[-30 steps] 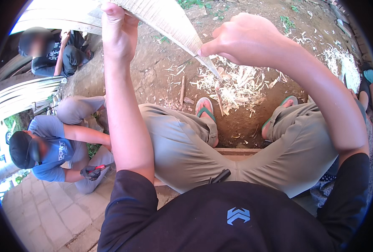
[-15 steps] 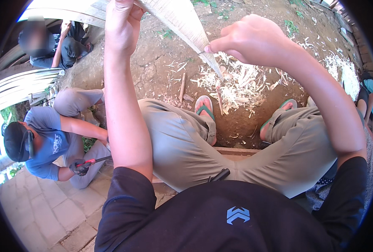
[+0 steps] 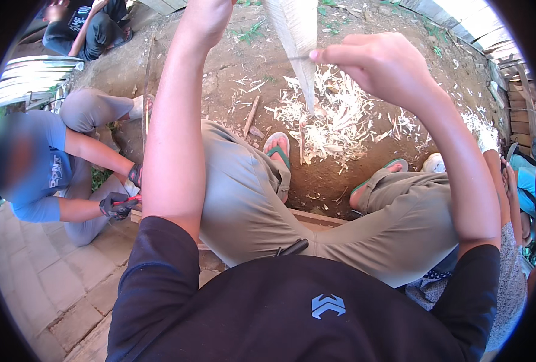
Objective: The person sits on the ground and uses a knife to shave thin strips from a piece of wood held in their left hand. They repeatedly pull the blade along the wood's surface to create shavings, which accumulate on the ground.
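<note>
A pale, flat wooden piece (image 3: 295, 39) tapers to a point above the ground, its upper end cut off by the top edge. My right hand (image 3: 379, 63) is closed in a pinch on a thin dark pointed tool (image 3: 298, 58), which lies across the wood's narrow part. What kind of tool it is cannot be made out. My left hand (image 3: 210, 21) is raised at the top edge, left of the wood. Its fingers are out of the picture, so their hold is hidden.
Wood shavings (image 3: 334, 114) lie heaped on the dirt beyond my sandalled feet, beside a short stick (image 3: 252, 116). At left, a co-worker in dark gloves (image 3: 118, 205) grips a red-handled tool. Another person (image 3: 90, 30) sits at far left; someone's arm (image 3: 498, 187) shows at right.
The wooden piece has swung to hang more upright. My left hand has risen partly out of view, while my right hand has shifted slightly right. The co-worker's gloved hands have come closer together.
</note>
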A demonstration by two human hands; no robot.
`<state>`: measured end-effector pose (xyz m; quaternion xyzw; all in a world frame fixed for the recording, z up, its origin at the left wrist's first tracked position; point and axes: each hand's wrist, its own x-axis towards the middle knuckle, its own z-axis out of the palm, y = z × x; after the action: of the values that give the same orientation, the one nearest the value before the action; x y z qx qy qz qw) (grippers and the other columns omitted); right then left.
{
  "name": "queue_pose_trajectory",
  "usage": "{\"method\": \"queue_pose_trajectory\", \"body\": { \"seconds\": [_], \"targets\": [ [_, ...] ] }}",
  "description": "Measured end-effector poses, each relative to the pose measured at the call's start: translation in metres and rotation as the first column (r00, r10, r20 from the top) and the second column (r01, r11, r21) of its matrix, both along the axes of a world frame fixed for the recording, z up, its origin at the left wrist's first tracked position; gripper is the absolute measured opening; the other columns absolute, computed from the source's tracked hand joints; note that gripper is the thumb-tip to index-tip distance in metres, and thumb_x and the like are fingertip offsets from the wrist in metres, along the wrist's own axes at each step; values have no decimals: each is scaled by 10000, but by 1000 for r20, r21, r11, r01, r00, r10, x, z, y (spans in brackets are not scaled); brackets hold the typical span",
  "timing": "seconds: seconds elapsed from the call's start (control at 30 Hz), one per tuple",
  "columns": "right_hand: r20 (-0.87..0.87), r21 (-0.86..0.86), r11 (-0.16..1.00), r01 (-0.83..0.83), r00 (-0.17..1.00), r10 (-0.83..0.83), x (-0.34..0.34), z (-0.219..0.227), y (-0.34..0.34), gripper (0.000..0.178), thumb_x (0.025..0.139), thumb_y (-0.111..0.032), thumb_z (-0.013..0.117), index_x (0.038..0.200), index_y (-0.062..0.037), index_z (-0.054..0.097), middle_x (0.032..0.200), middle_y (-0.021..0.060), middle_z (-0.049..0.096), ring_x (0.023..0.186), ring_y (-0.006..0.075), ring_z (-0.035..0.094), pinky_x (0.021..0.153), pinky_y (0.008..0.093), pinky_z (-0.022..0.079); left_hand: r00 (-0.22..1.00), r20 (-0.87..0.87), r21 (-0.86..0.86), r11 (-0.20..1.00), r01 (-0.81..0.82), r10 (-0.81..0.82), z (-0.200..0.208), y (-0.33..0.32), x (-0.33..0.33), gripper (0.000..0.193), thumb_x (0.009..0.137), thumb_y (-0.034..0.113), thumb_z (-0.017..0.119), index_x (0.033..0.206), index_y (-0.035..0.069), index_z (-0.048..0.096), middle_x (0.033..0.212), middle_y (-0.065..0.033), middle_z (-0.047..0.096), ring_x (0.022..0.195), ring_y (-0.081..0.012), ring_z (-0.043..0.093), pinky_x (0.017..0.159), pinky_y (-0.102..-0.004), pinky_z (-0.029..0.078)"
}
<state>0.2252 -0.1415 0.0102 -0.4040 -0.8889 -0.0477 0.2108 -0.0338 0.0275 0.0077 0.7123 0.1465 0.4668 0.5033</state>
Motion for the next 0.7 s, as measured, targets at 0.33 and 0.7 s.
{"method": "queue_pose_trajectory", "body": {
  "seconds": [0.33, 0.7],
  "targets": [
    [94, 49, 999, 5, 996, -10, 4, -20, 1, 392, 877, -156, 696, 1206, -368, 725, 747, -25, 635, 611, 193, 673, 498, 357, 536, 995, -98, -59, 998, -35, 29, 14, -26, 15, 560, 998, 614, 597, 1035, 61, 677, 927, 32, 629, 877, -88, 563, 794, -275, 454],
    [-4, 83, 997, 1, 1000, 0, 12, -28, -5, 408, 893, -138, 667, 1234, -356, 719, 757, -4, 632, 643, 200, 667, 521, 348, 537, 989, -116, 31, 995, -92, 95, 6, -25, 11, 558, 1002, 575, 616, 1112, 33, 692, 971, 24, 651, 895, -88, 547, 794, -279, 450]
  ]
}}
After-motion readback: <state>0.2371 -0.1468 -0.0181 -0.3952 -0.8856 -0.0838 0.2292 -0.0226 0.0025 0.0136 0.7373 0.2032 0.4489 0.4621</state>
